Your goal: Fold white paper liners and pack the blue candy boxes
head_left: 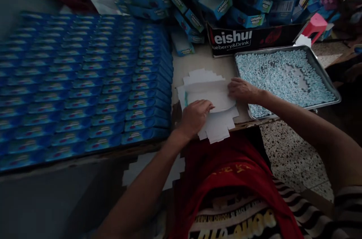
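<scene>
A white cardboard sheet [209, 94] with its far side bent up lies on a stack of flat, notched white blanks [217, 127] near the table's front edge. My left hand [198, 114] is closed at the sheet's near left side, fingers pressed together on its edge. At the right end of the same sheet, my right hand [240, 89] has its fingers wrapped round the edge, slightly blurred. A strip of blue shows at the sheet's left end.
Rows of blue boxes [113, 80] cover the left side. A metal tray [338, 97] of pale blue pieces stands at the right. Behind are a black carton [234, 39] and piled blue boxes. More white blanks [135, 171] lie below the table edge.
</scene>
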The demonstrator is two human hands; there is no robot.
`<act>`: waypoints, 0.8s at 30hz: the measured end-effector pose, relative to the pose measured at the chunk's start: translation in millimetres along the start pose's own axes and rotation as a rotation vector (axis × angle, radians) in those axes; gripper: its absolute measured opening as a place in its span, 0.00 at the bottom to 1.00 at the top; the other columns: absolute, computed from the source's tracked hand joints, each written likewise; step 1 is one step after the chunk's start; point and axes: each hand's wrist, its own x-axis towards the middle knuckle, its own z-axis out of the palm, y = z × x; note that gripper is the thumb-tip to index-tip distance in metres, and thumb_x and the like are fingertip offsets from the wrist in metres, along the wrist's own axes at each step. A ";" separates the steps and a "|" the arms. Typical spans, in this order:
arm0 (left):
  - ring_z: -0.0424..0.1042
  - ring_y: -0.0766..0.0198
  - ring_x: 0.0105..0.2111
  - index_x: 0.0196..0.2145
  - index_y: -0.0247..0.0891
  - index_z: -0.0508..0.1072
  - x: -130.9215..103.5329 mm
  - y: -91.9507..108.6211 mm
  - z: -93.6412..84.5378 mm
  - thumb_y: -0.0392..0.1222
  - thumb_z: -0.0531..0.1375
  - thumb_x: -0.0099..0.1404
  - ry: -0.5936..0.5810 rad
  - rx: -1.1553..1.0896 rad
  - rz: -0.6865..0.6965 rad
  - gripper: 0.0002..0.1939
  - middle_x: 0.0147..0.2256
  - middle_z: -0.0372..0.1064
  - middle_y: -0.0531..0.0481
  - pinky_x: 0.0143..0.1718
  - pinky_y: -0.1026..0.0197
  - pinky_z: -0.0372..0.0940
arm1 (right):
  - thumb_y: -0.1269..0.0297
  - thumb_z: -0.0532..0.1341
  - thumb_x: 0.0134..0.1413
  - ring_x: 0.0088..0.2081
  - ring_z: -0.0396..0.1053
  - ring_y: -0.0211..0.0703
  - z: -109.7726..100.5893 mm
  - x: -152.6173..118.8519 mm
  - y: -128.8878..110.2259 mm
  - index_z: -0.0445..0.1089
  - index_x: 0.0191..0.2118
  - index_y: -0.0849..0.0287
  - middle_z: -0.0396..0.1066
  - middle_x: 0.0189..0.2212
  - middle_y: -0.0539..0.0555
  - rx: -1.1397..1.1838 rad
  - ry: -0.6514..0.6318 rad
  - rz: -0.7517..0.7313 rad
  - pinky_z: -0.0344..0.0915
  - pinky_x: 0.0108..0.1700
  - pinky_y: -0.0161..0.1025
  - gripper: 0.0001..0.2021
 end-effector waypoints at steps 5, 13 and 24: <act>0.74 0.53 0.45 0.44 0.38 0.75 -5.0 18.0 -3.1 0.48 0.49 0.79 0.116 0.037 0.044 0.18 0.41 0.77 0.42 0.53 0.50 0.65 | 0.75 0.56 0.65 0.56 0.69 0.48 3.9 -22.1 -6.3 0.74 0.54 0.56 0.77 0.48 0.54 0.117 0.194 0.116 0.57 0.68 0.56 0.16; 0.74 0.54 0.39 0.33 0.40 0.75 -12.0 5.8 -1.5 0.48 0.48 0.79 -0.030 0.127 -0.144 0.21 0.34 0.77 0.44 0.39 0.55 0.61 | 0.70 0.54 0.70 0.60 0.64 0.52 7.4 -42.6 -69.9 0.72 0.56 0.59 0.72 0.56 0.61 0.258 0.416 0.333 0.64 0.61 0.50 0.15; 0.72 0.52 0.45 0.39 0.39 0.75 14.7 -13.8 6.5 0.50 0.52 0.76 -0.229 0.085 -0.428 0.17 0.42 0.77 0.41 0.45 0.53 0.63 | 0.69 0.51 0.71 0.61 0.59 0.57 34.4 7.7 -112.9 0.68 0.62 0.65 0.68 0.58 0.64 0.195 0.215 0.469 0.54 0.69 0.53 0.19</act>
